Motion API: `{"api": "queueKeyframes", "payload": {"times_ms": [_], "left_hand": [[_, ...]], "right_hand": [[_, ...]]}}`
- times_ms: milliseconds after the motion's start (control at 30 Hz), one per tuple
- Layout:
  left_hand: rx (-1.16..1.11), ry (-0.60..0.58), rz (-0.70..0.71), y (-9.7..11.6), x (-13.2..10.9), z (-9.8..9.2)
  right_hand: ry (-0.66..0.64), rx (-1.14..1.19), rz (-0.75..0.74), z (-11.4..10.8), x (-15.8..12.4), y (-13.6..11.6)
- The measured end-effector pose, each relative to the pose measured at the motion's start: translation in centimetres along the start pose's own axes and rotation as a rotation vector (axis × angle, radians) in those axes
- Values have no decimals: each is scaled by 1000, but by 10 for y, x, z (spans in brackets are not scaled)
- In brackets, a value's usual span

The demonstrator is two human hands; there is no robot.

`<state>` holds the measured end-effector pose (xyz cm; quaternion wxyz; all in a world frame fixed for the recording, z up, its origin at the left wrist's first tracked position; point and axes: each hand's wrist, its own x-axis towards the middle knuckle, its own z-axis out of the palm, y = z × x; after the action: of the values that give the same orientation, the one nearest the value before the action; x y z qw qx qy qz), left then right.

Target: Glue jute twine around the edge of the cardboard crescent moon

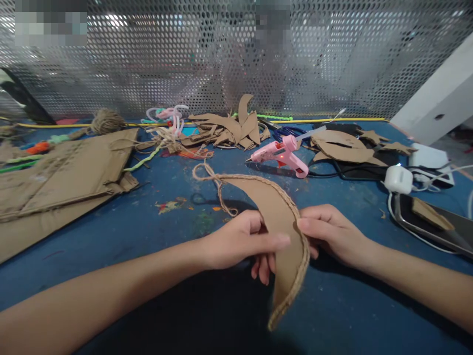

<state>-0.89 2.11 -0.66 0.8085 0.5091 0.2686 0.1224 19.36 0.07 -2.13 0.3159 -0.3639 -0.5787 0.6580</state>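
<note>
A crescent-shaped piece of cardboard [283,212] is held up over the blue table, its tips at the upper left and at the bottom. Braided twine [303,256] runs along its outer curved edge, and a loop of it [201,171] with a loose end hangs off the upper tip. My left hand [246,239] grips the crescent from the inner side, thumb on the face and fingers behind. My right hand [328,229] pinches the twine-covered outer edge at the right, its other fingers partly hidden behind.
Behind lies a pink glue gun [283,155] with a glue stick in it. Cardboard scraps [229,129], more cut shapes [343,146], a twine ball [107,122], flat cardboard [62,172], a white charger [398,179] and a phone [436,222] surround the hands. A perforated metal panel [207,59] stands behind.
</note>
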Motion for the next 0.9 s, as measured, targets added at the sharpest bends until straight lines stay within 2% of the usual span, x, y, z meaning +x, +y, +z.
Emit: {"api": "queueKeyframes", "payload": {"times_ms": [133,200,267,400,467,633,733,900], "left_hand": [[-167,380,270,-8,6,1],[-177,448,297,-10,7,0],[-94,347,208,-8,4,-1],[257,-59,40,2,-5,0],[351,-146,29,5,-7,1],[407,-131,-35,6,-7,1],[433,-115,21,4,-5,2],[245,162,167,-2,-2,5]], "right_hand": [[-132,-81,-2,0,-1,-4],[-183,-118,-14,1,-2,-6],[-166,-90,-34,2,-2,-7],[-159,-80,-25,2,-2,-6],[-178,-122,-16,3,-3,-7],[-181,-193,-45,3,-4,-6],[-168,-232,-57,4,-3,-5],[-93,-223,-77,5,-2,-6]]}}
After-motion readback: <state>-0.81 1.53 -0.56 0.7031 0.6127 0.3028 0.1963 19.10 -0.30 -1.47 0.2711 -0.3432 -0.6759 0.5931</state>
